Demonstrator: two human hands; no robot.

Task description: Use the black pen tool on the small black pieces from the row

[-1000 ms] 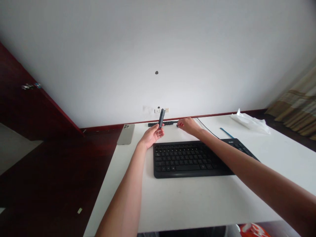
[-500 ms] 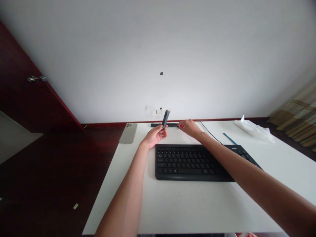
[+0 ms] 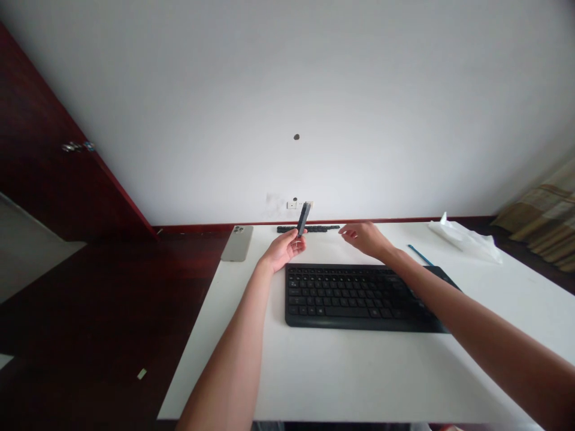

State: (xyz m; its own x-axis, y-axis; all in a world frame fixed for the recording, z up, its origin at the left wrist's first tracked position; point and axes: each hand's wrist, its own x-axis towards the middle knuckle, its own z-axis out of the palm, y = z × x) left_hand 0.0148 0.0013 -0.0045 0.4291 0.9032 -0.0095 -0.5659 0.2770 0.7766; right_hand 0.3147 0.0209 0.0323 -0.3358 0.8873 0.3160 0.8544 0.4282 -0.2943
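You're working at a white desk (image 3: 359, 383) set against a white wall (image 3: 287, 108), with a dark red door (image 3: 67, 131) off to your left and a patterned curtain (image 3: 543, 230) at the far right. A black keyboard (image 3: 354, 296) lies square in the middle of the desk. Beyond it, near the wall edge, runs a black strip (image 3: 308, 228). A phone (image 3: 236, 243) lies face down at the far left corner, and a crumpled plastic bag (image 3: 465, 242) and a blue pen (image 3: 420, 254) sit to the right.

Your left hand (image 3: 282, 250) is clamped on a dark bar (image 3: 303, 219), pinched between thumb and fingers, standing tilted above the keyboard's far edge. Your right hand (image 3: 363, 237) is open and holds nothing, its fingers loosely apart by the strip's right end; from this angle, you can't quite tell whether they touch it.
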